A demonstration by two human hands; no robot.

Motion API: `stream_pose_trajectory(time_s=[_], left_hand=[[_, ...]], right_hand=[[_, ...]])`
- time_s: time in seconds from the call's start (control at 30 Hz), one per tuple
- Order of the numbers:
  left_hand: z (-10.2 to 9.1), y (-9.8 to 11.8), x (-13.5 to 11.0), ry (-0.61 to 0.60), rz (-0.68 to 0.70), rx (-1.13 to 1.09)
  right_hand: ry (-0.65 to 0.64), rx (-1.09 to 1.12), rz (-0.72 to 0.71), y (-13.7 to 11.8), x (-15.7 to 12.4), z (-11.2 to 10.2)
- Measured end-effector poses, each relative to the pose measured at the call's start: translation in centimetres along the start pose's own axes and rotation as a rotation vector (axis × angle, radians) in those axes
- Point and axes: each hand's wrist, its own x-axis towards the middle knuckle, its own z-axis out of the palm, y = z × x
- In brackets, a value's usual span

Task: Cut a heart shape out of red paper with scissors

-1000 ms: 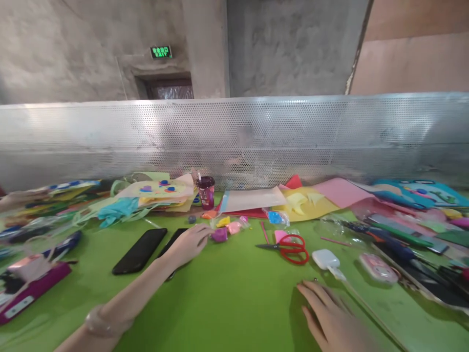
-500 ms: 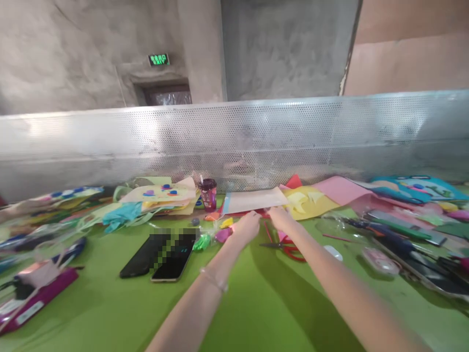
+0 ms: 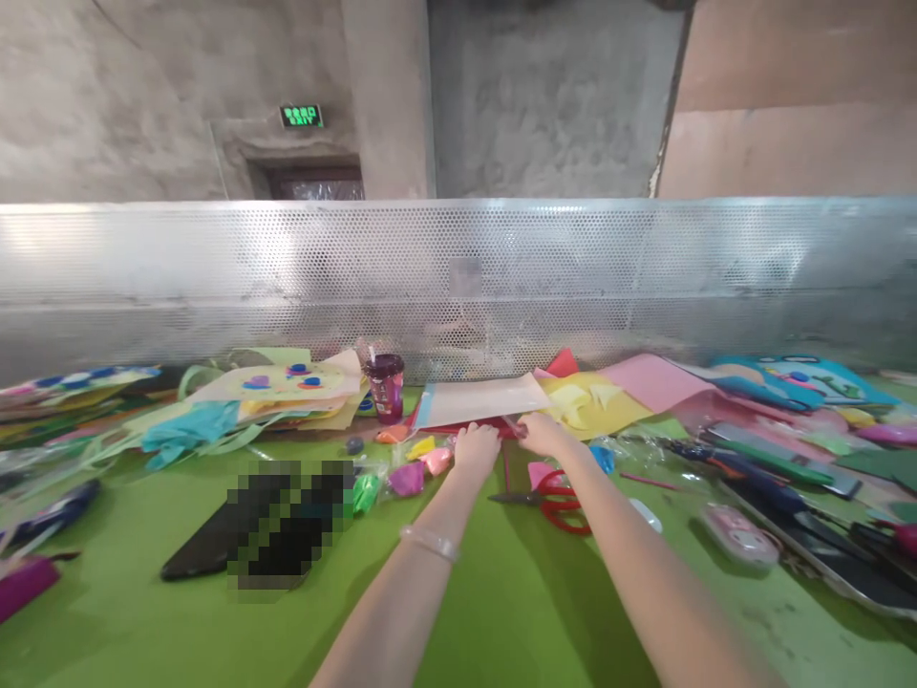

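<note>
Both arms reach forward over the green tabletop (image 3: 465,592). My left hand (image 3: 477,447) is closed at the near edge of a red sheet (image 3: 458,427) that lies under a whitish sheet (image 3: 483,398). My right hand (image 3: 543,433) is closed in a pinch on the same red sheet's edge, just to the right. Red-handled scissors (image 3: 559,497) lie under my right forearm. Small bags of coloured clay (image 3: 408,475) sit just left of my left hand.
A dark cup (image 3: 385,387) stands behind the clay. Two phones (image 3: 250,526) lie at the left. Yellow paper (image 3: 587,401) and pink paper (image 3: 655,379), tools and packets (image 3: 774,478) crowd the right. Craft sheets (image 3: 279,387) pile at back left. A perforated metal screen (image 3: 458,277) closes the far side.
My left hand left the clay bags and my right hand rose from the near table; both reached forward to the red sheet's edge. The view shifted slightly right.
</note>
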Motion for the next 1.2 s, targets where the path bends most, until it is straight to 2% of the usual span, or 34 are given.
stream_pose_trajectory(time_s=[0.1, 0.27, 0.37, 0.53, 0.73, 0.93, 1.07, 1.2], left_hand=[[0.4, -0.2, 0.1, 0.023, -0.018, 0.022], [0.7, -0.1, 0.6, 0.053, -0.01, 0.056], [0.7, 0.0, 1.0, 0.066, 0.03, 0.054], [0.9, -0.4, 1.2, 0.078, 0.068, 0.004], [1.3, -1.0, 1.1, 0.054, 0.103, -0.065], [1.3, -0.8, 1.7, 0.002, 0.071, -0.088], [1.3, -0.8, 2.0, -0.031, 0.031, -0.088], [1.1, -0.8, 2.2, -0.055, -0.033, -0.059]], right_hand=[[0.058, 0.045, -0.007, 0.8, 0.2, -0.4], [0.291, 0.091, 0.032, 2.1, 0.6, -2.1], [0.355, 0.086, 0.041, 2.8, 0.9, -2.6], [0.227, 0.035, -0.031, 2.9, 1.6, -2.1], [0.068, -0.049, -0.03, 1.5, 1.5, 0.0], [0.123, -0.125, 0.058, 0.3, 1.5, 1.9], [0.157, -0.123, 0.09, 0.6, 1.7, 1.8], [0.169, -0.105, 0.06, 1.2, 1.6, 1.5]])
